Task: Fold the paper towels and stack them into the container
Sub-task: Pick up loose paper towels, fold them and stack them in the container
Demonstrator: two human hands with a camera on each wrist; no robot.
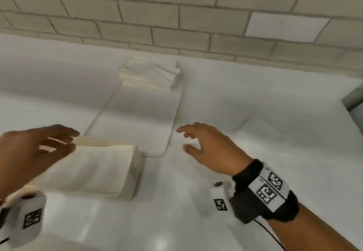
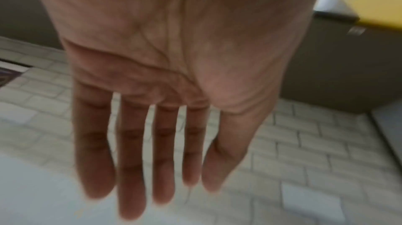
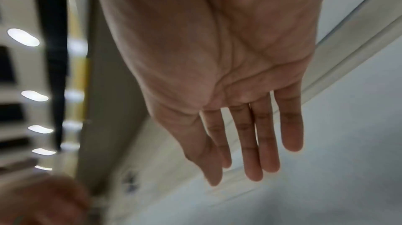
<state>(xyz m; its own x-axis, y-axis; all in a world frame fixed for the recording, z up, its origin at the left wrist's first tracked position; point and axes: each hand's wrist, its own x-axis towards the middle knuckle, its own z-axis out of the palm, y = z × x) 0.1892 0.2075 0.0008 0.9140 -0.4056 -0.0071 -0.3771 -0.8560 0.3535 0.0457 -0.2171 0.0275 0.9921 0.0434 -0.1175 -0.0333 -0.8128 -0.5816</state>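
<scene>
now the container (image 1: 135,174), a pale open box, stands on the white counter (image 1: 255,93) at the near left, and folded paper towels (image 1: 92,168) lie inside it, filling it almost to the rim. a second stack of paper towels (image 1: 149,73) sits farther back, near the tiled wall (image 1: 176,14), on the far end of a clear flat mat (image 1: 141,117) that reaches from that stack down to just beside the container. the left hand (image 1: 33,150) hovers over the left part of the container with fingers straight and a little spread, holding nothing; the left wrist view shows the same spread palm (image 2: 174,56). the right hand (image 1: 212,146) hangs above the counter to the right of the mat's near corner, fingers loosely extended and empty, and the right wrist view confirms this hand (image 3: 228,74) is not gripping anything. both wrists wear camera bands with black and white markers (image 1: 269,187).
</scene>
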